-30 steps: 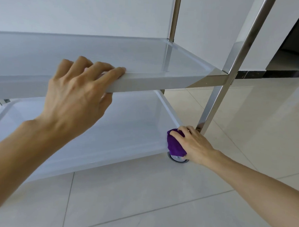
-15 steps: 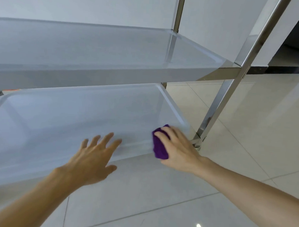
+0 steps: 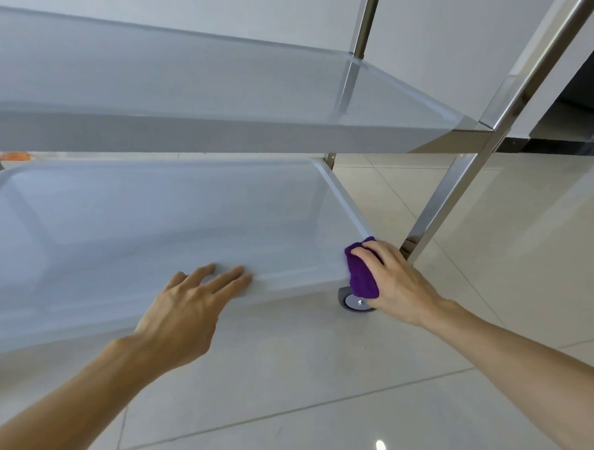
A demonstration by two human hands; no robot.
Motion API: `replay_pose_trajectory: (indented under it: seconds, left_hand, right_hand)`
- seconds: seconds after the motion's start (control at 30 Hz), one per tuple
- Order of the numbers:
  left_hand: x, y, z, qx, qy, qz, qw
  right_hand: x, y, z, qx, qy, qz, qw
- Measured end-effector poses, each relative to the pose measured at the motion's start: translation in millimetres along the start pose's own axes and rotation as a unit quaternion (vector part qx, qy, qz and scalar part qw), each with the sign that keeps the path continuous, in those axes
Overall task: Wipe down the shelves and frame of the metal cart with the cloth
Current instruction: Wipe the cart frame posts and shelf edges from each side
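Note:
The metal cart fills the view, with an upper shelf [image 3: 224,133] and a bottom tray shelf [image 3: 153,218] low over the floor. My right hand [image 3: 398,287] grips a purple cloth [image 3: 361,275] and holds it against the tray's front right corner, just above a grey caster wheel [image 3: 352,300]. The shiny front right post [image 3: 460,184] rises just behind that hand. My left hand [image 3: 190,301] lies with straight fingers on the tray's front rim.
Glossy pale floor tiles [image 3: 316,378] surround the cart. A white wall stands behind it, with a dark opening [image 3: 587,84] at the far right. The rear right post [image 3: 364,23] rises at the back. Something orange [image 3: 14,155] shows behind the tray's left end.
My left hand left the upper shelf's front edge, dropped, and now rests on the bottom tray's rim. The cloth in my right hand slid left along the tray's rim, then back to the corner.

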State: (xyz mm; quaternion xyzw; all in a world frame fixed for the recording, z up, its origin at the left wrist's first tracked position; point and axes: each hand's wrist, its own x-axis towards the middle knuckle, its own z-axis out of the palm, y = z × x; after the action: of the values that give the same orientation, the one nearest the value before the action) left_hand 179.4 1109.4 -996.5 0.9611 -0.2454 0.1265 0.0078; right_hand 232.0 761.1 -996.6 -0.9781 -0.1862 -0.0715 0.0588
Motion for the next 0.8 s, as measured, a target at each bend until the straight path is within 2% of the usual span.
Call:
replay_pose_trajectory:
  seconds: [0.2,0.33,0.4,0.5,0.63,0.73,0.8]
  left_hand:
    - [4,-3,8,-0.057,-0.038,-0.026,0.997]
    - [6,-5,9,-0.146,0.015,-0.058,0.987]
    - [7,0,6,-0.183,0.040,-0.023,0.982]
    - [10,14,6,-0.125,0.044,0.075,0.988]
    - [21,29,5,-0.115,0.058,0.054,0.990]
    - [28,35,7,-0.045,0.058,0.062,0.995]
    - [37,42,8,-0.002,0.056,0.052,0.997]
  right_hand:
    - [26,-85,22,0.018,0.032,-0.083,0.996]
    - [44,-124,28,0.073,-0.009,-0.106,0.992]
    - [48,-124,25,0.115,-0.043,-0.095,0.988]
    - [50,-117,20,0.162,-0.092,-0.080,0.979]
    - [47,-91,16,0.143,-0.082,-0.101,0.981]
    - [41,-60,12,0.110,-0.095,-0.080,0.986]
    - [38,-48,15,0.075,-0.112,-0.097,0.986]
